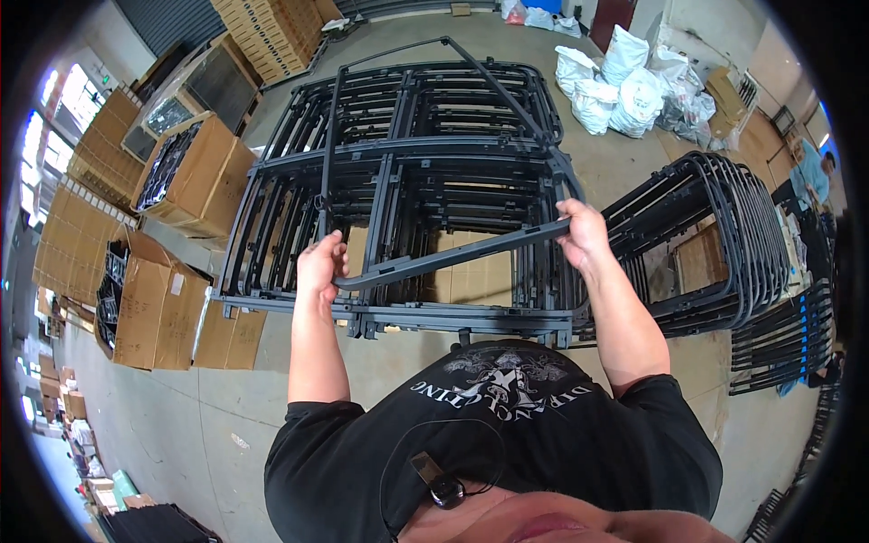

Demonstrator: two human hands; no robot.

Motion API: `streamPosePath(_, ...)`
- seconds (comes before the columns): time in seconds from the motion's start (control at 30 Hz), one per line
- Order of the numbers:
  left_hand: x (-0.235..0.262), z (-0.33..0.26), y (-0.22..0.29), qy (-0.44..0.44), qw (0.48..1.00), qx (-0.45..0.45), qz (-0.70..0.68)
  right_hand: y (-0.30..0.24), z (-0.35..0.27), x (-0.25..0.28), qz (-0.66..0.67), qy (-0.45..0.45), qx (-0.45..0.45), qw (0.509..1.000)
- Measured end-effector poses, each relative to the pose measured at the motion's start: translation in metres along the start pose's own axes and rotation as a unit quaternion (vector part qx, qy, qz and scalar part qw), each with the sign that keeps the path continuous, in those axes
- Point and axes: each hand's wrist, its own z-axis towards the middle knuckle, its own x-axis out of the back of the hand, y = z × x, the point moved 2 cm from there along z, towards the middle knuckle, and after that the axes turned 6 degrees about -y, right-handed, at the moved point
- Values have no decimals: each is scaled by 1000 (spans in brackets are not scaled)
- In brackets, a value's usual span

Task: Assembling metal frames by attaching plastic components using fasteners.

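Note:
A black metal frame (453, 256) with rounded corners is held up at a tilt in front of me. Its near bar slopes up from left to right, and its far end rises above a stack of similar black frames (398, 317). My left hand (319, 265) is closed at the near left corner, fingers curled against the bar and thumb upward. Around the near right corner, my right hand (584, 235) is closed, a little higher than the left. Part of the fingers of both hands is hidden. Behind and below the held frame, the stack shows crossbars and small brackets.
Open cardboard boxes (154, 303) filled with black parts stand at left. More rounded black frames (751, 235) lean in a row at right. White sacks (638, 100) lie at the far right, stacked cartons (267, 36) at the far left. Another person (808, 172) is at the right edge.

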Motion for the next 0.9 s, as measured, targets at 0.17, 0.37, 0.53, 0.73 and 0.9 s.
streamPosePath(0.17, -44, -1, -66, -11, 998, 62, 15, -90, -47, -19, 67, -94, 154, 981)
streamPosePath(0.37, -144, -49, -138, -125, 974, 125, -141, -184, -145, -71, -6, -242, 273, 931)
streamPosePath(0.53, -206, -99, -152, -196, 962, 99, -161, -205, -247, -62, -99, -203, 342, 912)
streamPosePath(0.73, -251, -107, -138, -304, 941, -45, -143, -175, -357, 90, 8, -136, 406, 904)
streamPosePath(0.9, -315, -142, -89, -396, 888, -212, -101, -109, -439, 258, -44, -9, 406, 913)
